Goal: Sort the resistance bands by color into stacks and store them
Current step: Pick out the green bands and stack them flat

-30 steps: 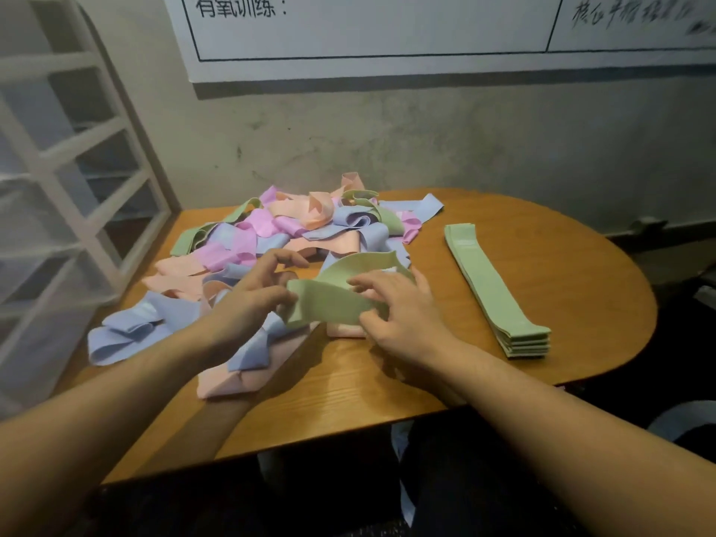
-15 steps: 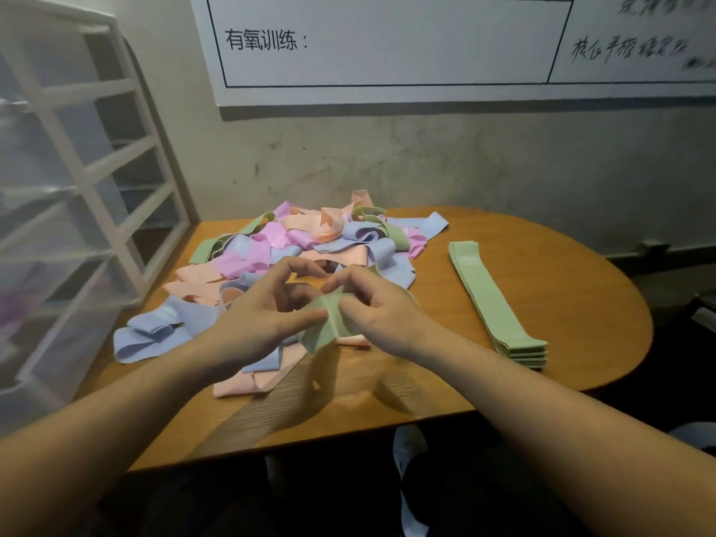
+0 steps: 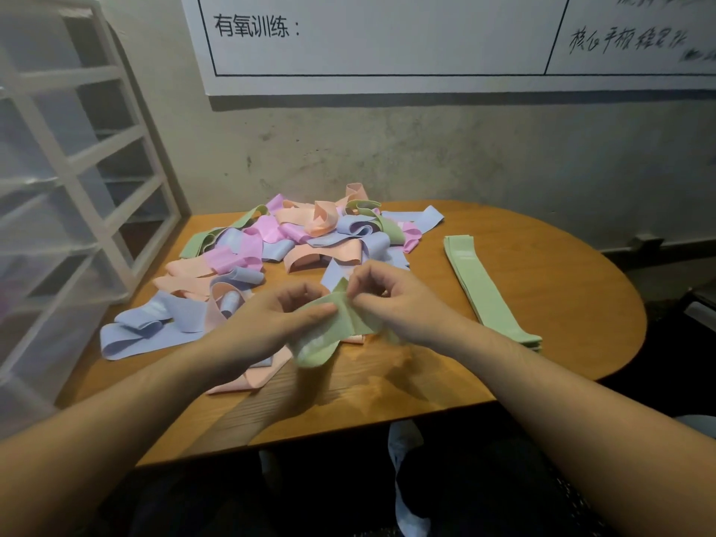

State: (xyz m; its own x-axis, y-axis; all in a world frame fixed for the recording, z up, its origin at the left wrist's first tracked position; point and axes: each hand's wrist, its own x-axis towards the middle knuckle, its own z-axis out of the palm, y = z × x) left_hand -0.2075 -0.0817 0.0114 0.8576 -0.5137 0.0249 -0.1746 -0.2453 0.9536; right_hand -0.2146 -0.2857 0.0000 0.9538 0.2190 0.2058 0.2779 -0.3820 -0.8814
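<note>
A green resistance band (image 3: pixel 329 335) hangs just above the front of the wooden table (image 3: pixel 561 265), pinched at its top by both hands. My left hand (image 3: pixel 271 323) grips its left side with thumb and fingers. My right hand (image 3: pixel 391 300) pinches the right side. Behind them lies a tangled heap of bands (image 3: pixel 294 242) in blue, pink, peach and green. To the right, a neat stack of green bands (image 3: pixel 480 288) lies flat, running from the far side to the near edge.
A white drawer rack (image 3: pixel 66 188) with translucent drawers stands against the table's left side. A grey wall with a whiteboard (image 3: pixel 387 40) is behind the table. Bare wood shows at the right and near edges of the table.
Both hands came together from holding the green band spread wide; the band now hangs folded between them. The view has tilted up slightly.
</note>
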